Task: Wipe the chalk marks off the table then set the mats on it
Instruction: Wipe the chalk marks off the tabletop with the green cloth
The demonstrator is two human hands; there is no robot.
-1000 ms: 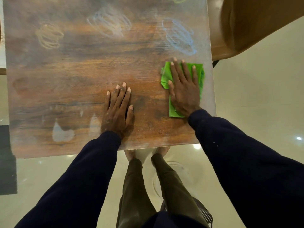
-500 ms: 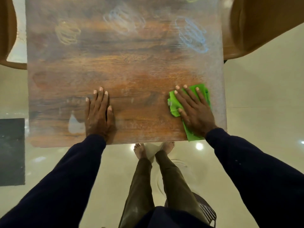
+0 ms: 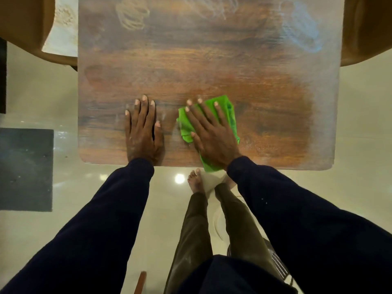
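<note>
Three chalk marks (image 3: 301, 32) are left along the table's (image 3: 212, 71) far edge. My flat right hand (image 3: 212, 136) presses the green cloth (image 3: 227, 107) at the near edge; left hand (image 3: 144, 132) lies flat, empty. No mats laid.

The table (image 3: 212, 66) top is brown wood grain, smooth with a dull sheen, and filmed with a pale chalky haze toward its right edge. The chalk marks (image 3: 132, 14) look dry and powdery. The green cloth (image 3: 230, 115) is soft, creased, matt fabric. The cream floor (image 3: 350, 198) is glossy tile that mirrors a lamp. The navy sleeves (image 3: 106, 219) are matt cloth.
</note>
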